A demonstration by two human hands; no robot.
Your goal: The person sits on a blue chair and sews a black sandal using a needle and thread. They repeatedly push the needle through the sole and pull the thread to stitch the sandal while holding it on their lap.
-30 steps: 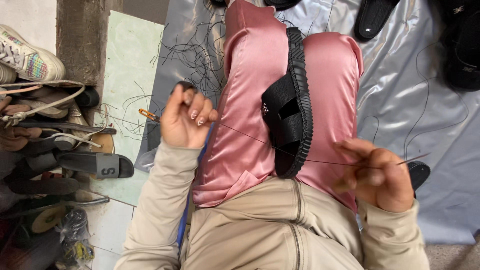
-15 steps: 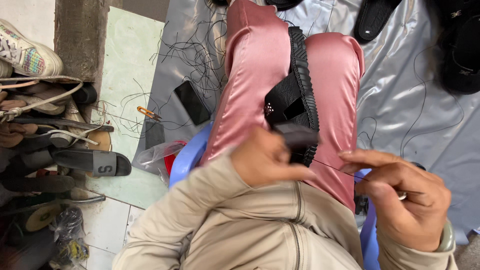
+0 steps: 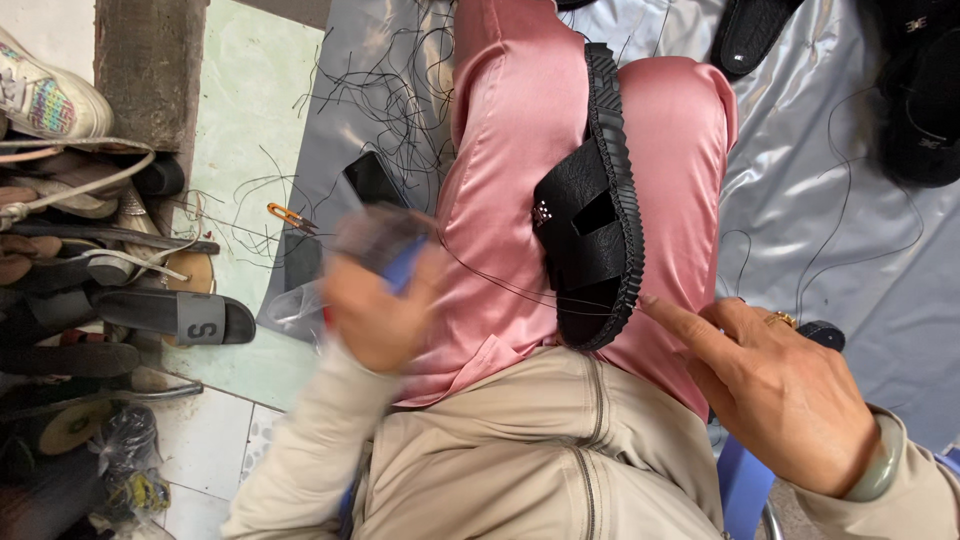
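Observation:
A black sandal (image 3: 590, 215) stands on edge, wedged between my knees in pink trousers (image 3: 520, 120). A thin dark thread (image 3: 500, 285) runs from its strap toward my left hand (image 3: 385, 300), which is blurred with motion and closed, apparently on that thread, to the left of my thigh. My right hand (image 3: 780, 390) lies on my right thigh. Its index finger is stretched out and touches the lower end of the sandal's sole; the other fingers curl loosely, and I see nothing in them. It wears a gold ring, with a green bangle at the wrist.
A pile of worn shoes and sandals (image 3: 90, 280) fills the left side. Small orange thread snips (image 3: 290, 217) and a dark phone (image 3: 375, 180) lie by a grey shiny sheet (image 3: 800, 200) strewn with thread scraps. More black sandals (image 3: 920, 100) sit at the top right.
My left hand left the sandal and swung out leftward, drawing the thread. My right hand moved in, and its index finger now touches the sandal's sole.

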